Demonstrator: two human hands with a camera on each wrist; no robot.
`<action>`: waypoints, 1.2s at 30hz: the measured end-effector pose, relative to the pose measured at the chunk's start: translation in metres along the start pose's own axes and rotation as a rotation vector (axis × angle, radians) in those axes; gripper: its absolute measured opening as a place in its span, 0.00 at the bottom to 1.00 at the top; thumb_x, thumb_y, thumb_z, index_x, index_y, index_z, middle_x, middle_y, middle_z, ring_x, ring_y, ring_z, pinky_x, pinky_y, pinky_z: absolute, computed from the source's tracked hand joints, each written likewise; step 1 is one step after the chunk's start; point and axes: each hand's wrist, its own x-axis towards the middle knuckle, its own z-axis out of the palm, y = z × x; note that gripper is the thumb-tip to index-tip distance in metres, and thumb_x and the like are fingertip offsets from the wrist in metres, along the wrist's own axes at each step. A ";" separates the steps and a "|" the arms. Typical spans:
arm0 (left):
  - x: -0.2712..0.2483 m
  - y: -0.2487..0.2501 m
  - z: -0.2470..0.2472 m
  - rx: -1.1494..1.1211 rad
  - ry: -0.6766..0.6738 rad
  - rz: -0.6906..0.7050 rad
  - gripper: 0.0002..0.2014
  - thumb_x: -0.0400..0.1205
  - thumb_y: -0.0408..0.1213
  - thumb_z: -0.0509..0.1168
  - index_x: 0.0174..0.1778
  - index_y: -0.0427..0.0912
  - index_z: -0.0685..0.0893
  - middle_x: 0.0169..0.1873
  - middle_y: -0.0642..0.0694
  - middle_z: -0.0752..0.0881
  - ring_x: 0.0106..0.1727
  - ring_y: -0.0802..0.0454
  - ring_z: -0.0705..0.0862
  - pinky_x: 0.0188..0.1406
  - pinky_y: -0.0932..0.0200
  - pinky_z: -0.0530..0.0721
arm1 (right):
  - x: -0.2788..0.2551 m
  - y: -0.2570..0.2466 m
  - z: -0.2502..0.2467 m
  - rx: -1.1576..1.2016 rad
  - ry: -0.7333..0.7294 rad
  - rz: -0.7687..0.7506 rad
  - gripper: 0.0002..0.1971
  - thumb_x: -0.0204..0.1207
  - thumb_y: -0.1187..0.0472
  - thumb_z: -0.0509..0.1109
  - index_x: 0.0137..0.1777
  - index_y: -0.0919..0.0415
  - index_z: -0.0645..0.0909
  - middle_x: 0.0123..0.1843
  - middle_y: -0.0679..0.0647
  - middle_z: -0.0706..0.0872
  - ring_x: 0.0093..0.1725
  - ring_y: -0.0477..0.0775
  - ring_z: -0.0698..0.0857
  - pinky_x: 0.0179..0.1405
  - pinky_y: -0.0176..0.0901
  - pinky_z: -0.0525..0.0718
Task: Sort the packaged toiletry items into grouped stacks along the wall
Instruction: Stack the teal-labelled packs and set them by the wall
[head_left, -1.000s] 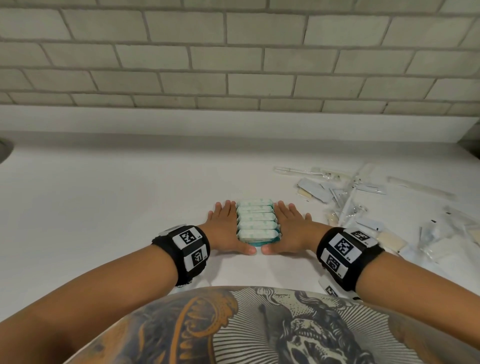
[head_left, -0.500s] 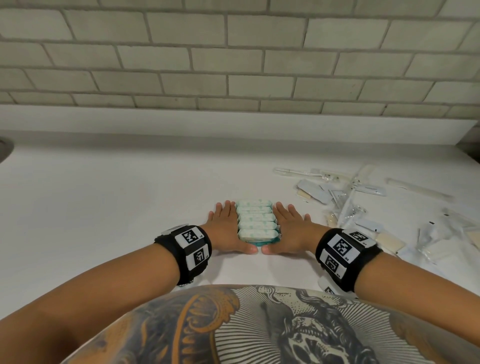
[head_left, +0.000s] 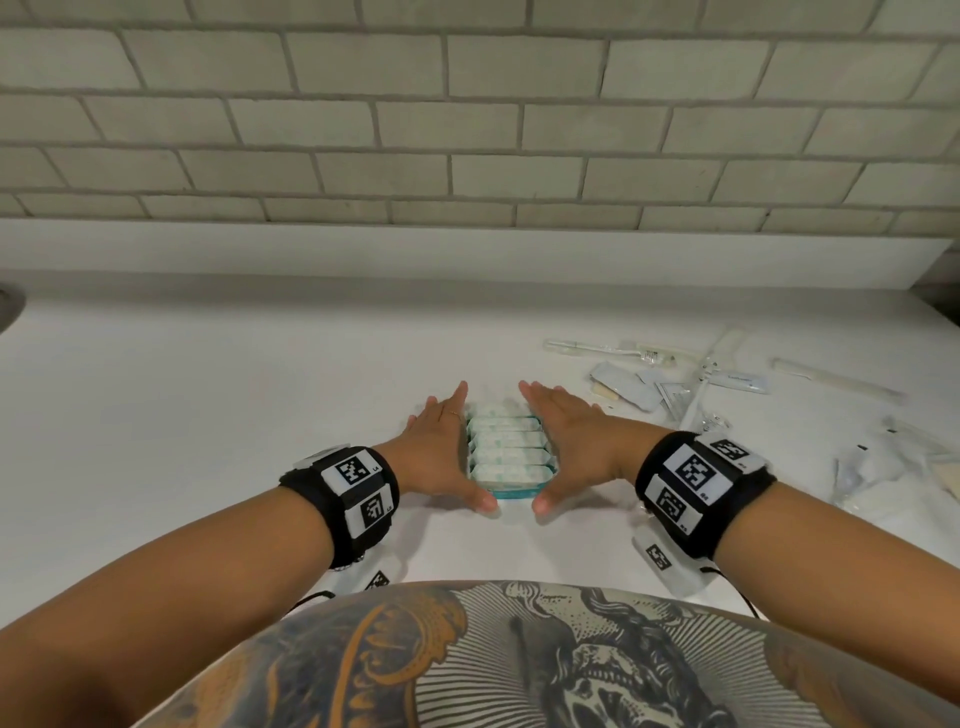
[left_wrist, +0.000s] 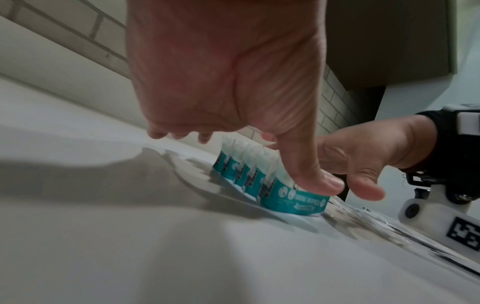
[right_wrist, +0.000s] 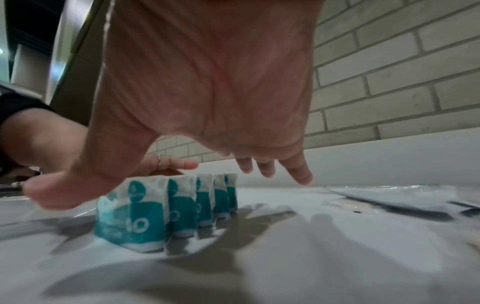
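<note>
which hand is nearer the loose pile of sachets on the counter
Right. The right hand flanks the wipes row on the side facing the sachet pile; the left hand is beyond the row.

Black wristbands (head_left: 343, 499) with white square-code tags; printed shirt (head_left: 519, 660).

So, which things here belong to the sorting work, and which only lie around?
Belong to the job:
- row of teal wipe packs, standing on edge between left hand and right hand, both with straight fingers
- loose pile of packaged toiletries to the right, unsorted
- white counter and brick wall

Just lying about:
- grey rim at the far left edge
</note>
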 end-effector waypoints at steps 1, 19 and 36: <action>0.000 0.002 0.000 -0.020 0.006 0.018 0.75 0.59 0.58 0.82 0.81 0.50 0.26 0.85 0.44 0.41 0.83 0.46 0.31 0.82 0.43 0.36 | 0.002 -0.002 0.001 -0.028 -0.007 -0.008 0.73 0.55 0.38 0.83 0.81 0.48 0.24 0.86 0.49 0.32 0.84 0.53 0.32 0.83 0.66 0.42; 0.005 0.004 -0.032 -0.584 -0.123 -0.038 0.51 0.67 0.61 0.73 0.82 0.44 0.58 0.63 0.41 0.83 0.51 0.51 0.84 0.51 0.59 0.85 | 0.017 0.009 -0.016 0.918 -0.005 -0.025 0.45 0.65 0.55 0.78 0.79 0.44 0.56 0.68 0.60 0.78 0.59 0.58 0.82 0.63 0.53 0.81; 0.007 0.005 -0.035 -0.768 -0.073 -0.136 0.31 0.80 0.64 0.58 0.67 0.41 0.79 0.57 0.35 0.87 0.53 0.44 0.88 0.60 0.52 0.86 | 0.018 0.013 -0.013 1.112 0.006 0.192 0.30 0.81 0.35 0.57 0.63 0.60 0.82 0.57 0.67 0.88 0.45 0.60 0.84 0.45 0.53 0.86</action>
